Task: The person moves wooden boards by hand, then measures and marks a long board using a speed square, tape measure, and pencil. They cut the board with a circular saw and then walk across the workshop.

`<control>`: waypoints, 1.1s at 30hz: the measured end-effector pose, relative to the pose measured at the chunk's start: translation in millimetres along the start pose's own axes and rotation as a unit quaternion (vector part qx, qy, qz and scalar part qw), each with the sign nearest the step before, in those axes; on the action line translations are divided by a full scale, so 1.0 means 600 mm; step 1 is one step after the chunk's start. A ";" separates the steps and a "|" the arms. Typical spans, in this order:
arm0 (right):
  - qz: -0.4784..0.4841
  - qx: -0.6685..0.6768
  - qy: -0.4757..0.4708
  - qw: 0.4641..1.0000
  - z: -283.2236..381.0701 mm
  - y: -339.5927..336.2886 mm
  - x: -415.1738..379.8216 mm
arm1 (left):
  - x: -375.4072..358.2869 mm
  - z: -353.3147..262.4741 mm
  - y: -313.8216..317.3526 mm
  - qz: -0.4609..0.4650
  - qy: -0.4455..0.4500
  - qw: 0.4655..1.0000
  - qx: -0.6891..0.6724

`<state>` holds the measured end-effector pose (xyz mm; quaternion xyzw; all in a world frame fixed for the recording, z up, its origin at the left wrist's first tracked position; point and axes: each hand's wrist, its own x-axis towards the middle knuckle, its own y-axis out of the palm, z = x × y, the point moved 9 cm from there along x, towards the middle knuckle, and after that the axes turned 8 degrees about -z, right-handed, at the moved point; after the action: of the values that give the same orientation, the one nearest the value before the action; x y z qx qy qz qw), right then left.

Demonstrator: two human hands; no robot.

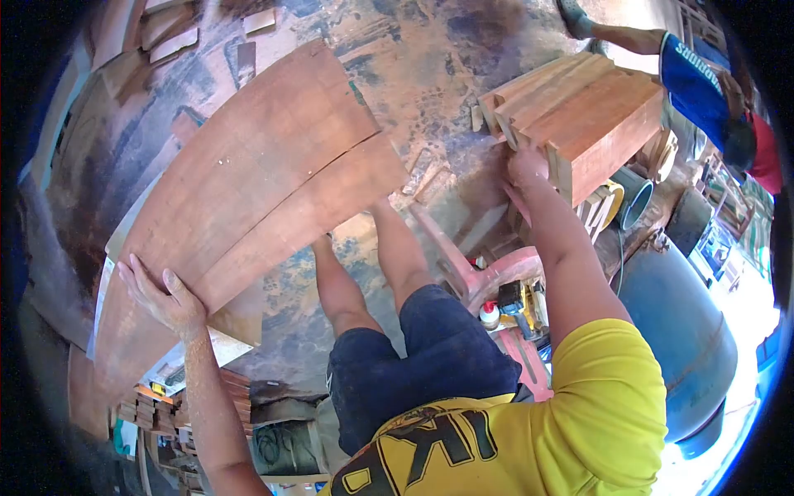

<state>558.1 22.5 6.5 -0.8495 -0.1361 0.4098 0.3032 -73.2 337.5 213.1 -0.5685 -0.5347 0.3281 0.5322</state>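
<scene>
A wide wooden panel (248, 157) with one curved edge lies in front of me. A dark split or joint line runs along it. My left hand (168, 302) rests flat on the near part of this panel, its fingers stretched out. To the right, several wooden boards (579, 103) are stacked side by side with uneven ends. My right hand (528, 168) is at the near end of that stack, its fingers curled round a board's end. Some of its fingertips are hidden.
A pink plastic chair (471, 277) by my legs holds a yellow-and-black power tool (514, 302) and a small white bottle with a red cap (489, 314). A big blue tank (678, 331) stands at right. Another person in blue shorts (693, 74) is at upper right. Offcuts (174, 45) lie on the floor.
</scene>
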 end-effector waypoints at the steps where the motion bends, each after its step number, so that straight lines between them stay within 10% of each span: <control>1: 0.012 -0.025 0.031 0.999 -0.011 0.015 0.005 | 0.000 -0.001 0.001 0.001 0.001 1.000 0.003; 29: -0.001 0.119 0.019 0.993 0.064 0.126 0.191 | -0.011 0.015 0.030 0.042 -0.086 0.992 -0.088; 31: 0.180 0.092 0.004 0.979 0.066 0.174 0.206 | -0.011 0.017 0.031 0.041 -0.090 0.991 -0.086; 33: 0.152 0.067 -0.017 0.986 0.069 0.166 0.209 | -0.013 0.024 0.032 0.038 -0.094 0.991 -0.092</control>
<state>602.9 22.2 -152.8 -0.8311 0.0172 0.4735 0.2912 -83.7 336.2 189.9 -0.6016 -0.5882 0.3500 0.4118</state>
